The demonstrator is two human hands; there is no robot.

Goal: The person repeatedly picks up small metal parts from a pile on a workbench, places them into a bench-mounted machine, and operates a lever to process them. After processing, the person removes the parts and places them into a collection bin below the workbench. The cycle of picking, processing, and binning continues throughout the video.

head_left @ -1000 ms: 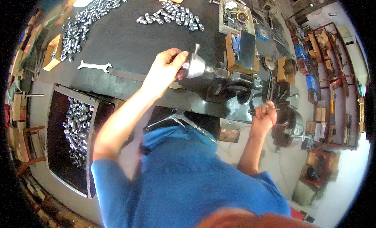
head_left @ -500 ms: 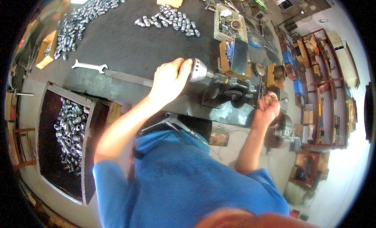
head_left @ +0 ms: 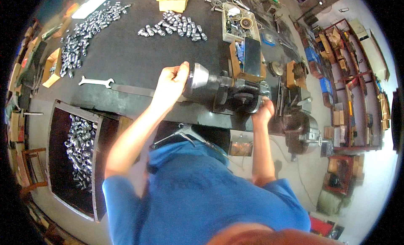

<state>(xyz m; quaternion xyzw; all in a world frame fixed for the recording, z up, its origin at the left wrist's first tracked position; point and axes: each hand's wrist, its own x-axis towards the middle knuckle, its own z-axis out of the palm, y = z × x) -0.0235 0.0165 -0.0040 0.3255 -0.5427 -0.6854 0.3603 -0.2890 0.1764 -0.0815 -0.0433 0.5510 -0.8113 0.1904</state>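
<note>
A small dark bench machine (head_left: 235,93) stands at the near edge of the black workbench (head_left: 134,55), with a shiny cone-shaped metal head (head_left: 198,76) pointing left. My left hand (head_left: 170,83) is closed against the left face of that metal head; whatever its fingers hold is hidden. My right hand (head_left: 264,110) grips the machine's right end near the bench edge. Both forearms reach up from my blue shirt.
Heaps of small silver metal parts (head_left: 174,28) lie on the bench, more at the far left (head_left: 80,34). A flat spanner (head_left: 96,81) lies left of my hand. An open drawer (head_left: 80,148) holds more parts. A vise (head_left: 301,127) and shelving (head_left: 349,76) stand to the right.
My left hand stayed at the metal head and closed tighter against it. My right hand rose from below the bench edge to the machine's right end. The view shifted closer.
</note>
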